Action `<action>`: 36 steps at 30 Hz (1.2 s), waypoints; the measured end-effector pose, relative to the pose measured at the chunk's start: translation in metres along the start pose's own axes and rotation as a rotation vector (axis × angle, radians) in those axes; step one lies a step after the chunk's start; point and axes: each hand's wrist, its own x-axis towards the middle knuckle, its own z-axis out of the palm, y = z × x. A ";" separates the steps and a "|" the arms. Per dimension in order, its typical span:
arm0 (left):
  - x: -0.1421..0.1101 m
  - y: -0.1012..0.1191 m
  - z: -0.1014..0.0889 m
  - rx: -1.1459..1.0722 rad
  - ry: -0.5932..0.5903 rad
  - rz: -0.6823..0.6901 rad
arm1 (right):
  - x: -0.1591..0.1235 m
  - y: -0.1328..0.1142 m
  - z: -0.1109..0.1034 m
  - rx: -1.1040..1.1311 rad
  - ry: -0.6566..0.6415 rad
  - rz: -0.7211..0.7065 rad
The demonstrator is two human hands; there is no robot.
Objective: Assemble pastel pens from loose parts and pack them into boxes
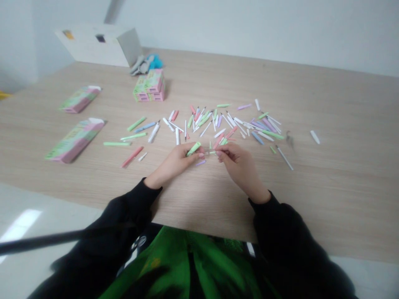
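My left hand (176,162) is closed around a light green pen barrel (194,148), which tilts up to the right. Opposite it, my right hand (236,164) pinches the end of a thin pale pen refill (211,152) that reaches toward the left fingertips. The refill is blurred, and I cannot tell whether it touches the barrel. Just beyond the hands lie loose pen parts: white refills (205,128), red barrels (229,133), and green, purple and blue pieces. A small purple piece (201,162) lies below the left fingertips.
Left on the wooden table (330,187) lie two long pink-green boxes (76,140), with several green, blue and red pens (132,157) nearer me. Farther back stand stacked small boxes (149,86), grey and blue cloth-like items (146,63) and a white box (99,45).
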 end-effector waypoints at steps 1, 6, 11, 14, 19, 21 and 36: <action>0.000 0.000 0.000 -0.001 -0.005 0.000 | 0.000 -0.001 0.000 -0.014 0.000 -0.018; -0.001 0.001 0.001 0.007 -0.014 0.010 | -0.002 -0.004 0.000 -0.060 -0.006 -0.044; -0.001 0.001 0.001 0.013 -0.010 -0.002 | -0.002 -0.008 -0.001 -0.094 -0.002 -0.067; -0.002 0.001 0.000 0.018 -0.013 -0.006 | -0.002 -0.010 -0.002 -0.118 -0.002 -0.088; -0.001 -0.001 0.000 0.018 -0.016 0.011 | -0.002 -0.009 -0.002 -0.117 -0.025 -0.122; -0.001 -0.002 -0.001 0.017 -0.019 0.015 | -0.002 -0.009 -0.003 -0.112 -0.034 -0.123; -0.002 0.005 0.003 -0.257 -0.077 -0.013 | -0.008 -0.006 0.016 0.375 0.029 0.098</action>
